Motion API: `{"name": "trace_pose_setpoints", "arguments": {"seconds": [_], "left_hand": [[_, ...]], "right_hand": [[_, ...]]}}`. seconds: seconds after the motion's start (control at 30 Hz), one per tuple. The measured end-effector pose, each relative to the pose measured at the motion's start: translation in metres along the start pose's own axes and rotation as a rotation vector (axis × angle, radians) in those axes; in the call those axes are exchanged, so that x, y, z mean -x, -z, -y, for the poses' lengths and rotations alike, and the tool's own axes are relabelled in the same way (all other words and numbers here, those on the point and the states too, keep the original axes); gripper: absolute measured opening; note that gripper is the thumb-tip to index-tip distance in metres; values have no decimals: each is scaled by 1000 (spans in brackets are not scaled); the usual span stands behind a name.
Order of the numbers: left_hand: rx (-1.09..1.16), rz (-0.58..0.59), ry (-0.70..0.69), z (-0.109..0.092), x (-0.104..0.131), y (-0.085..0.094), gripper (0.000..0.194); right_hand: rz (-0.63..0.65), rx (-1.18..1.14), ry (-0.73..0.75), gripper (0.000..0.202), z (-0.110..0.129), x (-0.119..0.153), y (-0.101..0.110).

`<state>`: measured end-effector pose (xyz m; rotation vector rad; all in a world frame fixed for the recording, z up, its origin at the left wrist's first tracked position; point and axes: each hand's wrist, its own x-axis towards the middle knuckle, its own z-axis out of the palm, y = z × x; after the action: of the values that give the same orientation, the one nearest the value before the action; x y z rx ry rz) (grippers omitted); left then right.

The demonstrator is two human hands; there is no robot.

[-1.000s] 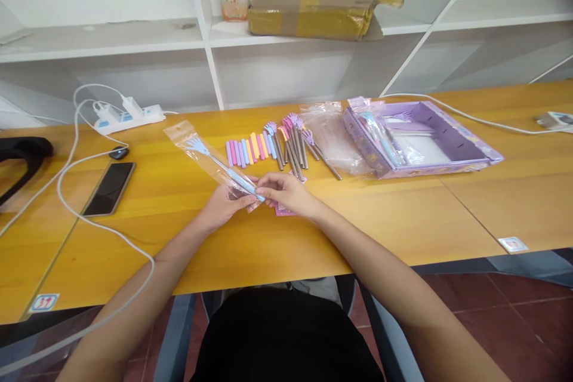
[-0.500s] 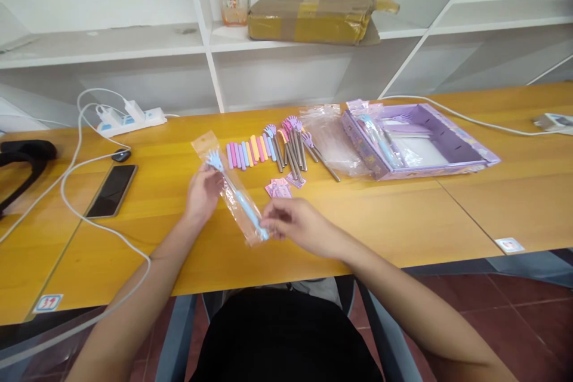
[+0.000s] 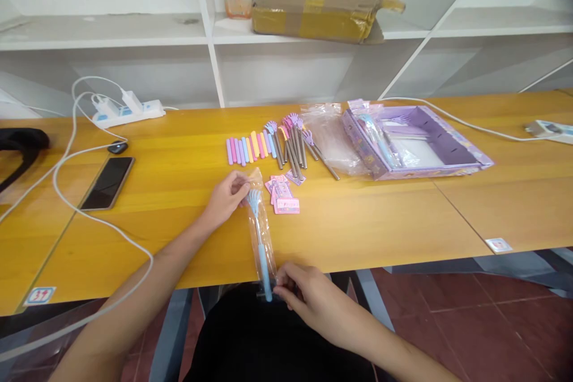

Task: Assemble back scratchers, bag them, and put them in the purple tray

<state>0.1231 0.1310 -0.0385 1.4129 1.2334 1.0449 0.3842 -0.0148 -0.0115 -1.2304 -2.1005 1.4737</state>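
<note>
A blue hand-shaped back scratcher point(image 3: 263, 259) with a metal rod lies inside a long clear plastic bag point(image 3: 265, 227), which reaches over the table's front edge. My left hand point(image 3: 230, 196) pinches the bag's far end, beside the scratcher's blue claw. With closed fingers, my right hand point(image 3: 308, 295) grips the bag's near edge by the handle end. Just beyond the bag are pink and purple cards point(image 3: 283, 191), one lying apart at the front. Farther back sit a row of coloured handles point(image 3: 250, 148) and a pile of metal rods with hand-shaped heads point(image 3: 293, 140).
Empty clear bags point(image 3: 329, 137) lie beside a purple box point(image 3: 447, 161) holding bagged scratchers. On the left are a phone point(image 3: 107, 184), a power strip point(image 3: 134, 110) and a white cable point(image 3: 107, 224) crossing over my left forearm. A taped carton point(image 3: 313, 15) stands on the shelf.
The bagged back scratcher has moved right and toward me, turning more upright in view, with both hands on the bag. A pink card now shows at the front of the card pile.
</note>
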Motion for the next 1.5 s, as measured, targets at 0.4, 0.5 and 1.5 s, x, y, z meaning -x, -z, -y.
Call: {"name": "trace_pose_setpoints", "arguments": {"seconds": [0.4, 0.5, 1.5], "left_hand": [[-258, 218, -54, -12, 15, -12, 30], [-241, 255, -49, -16, 16, -12, 37], [217, 350, 90, -3, 9, -14, 42]], "right_hand": [[-129, 261, 17, 26, -5, -7, 65], [-374, 420, 30, 21, -24, -44, 91], [-651, 147, 280, 28, -17, -86, 91]]}}
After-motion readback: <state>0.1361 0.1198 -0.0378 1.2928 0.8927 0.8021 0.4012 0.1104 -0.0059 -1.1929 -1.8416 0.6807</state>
